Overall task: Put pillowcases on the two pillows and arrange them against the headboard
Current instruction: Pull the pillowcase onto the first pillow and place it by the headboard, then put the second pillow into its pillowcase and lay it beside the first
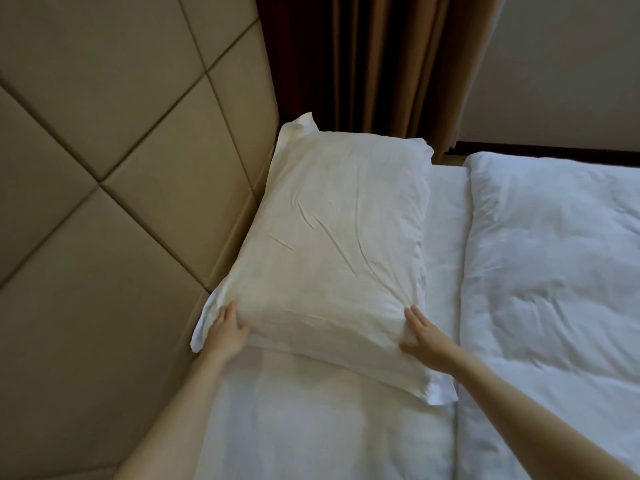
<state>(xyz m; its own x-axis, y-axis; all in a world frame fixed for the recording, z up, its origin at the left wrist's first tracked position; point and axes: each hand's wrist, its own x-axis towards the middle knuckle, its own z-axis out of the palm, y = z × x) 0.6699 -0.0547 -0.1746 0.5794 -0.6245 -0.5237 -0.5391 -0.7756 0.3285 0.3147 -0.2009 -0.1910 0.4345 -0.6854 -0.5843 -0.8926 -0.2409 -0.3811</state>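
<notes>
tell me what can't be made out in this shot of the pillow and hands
Head view only:
- Second pillow: none shows; if on the bed, it lies outside the frame.
- White cased pillow: its underside and far end are hidden by its own bulk.
- Left hand and right hand: palms pressed to the fabric, so any grip is unclear.
- Tan padded headboard: cut off at the left edge.

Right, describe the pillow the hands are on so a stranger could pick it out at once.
Start at the tan padded headboard on the left. Lying along its base, on the white sheet, is the pillow, with the left hand and right hand pressed on its near end. It is creamier than the bluish-white duvet to its right.
</notes>
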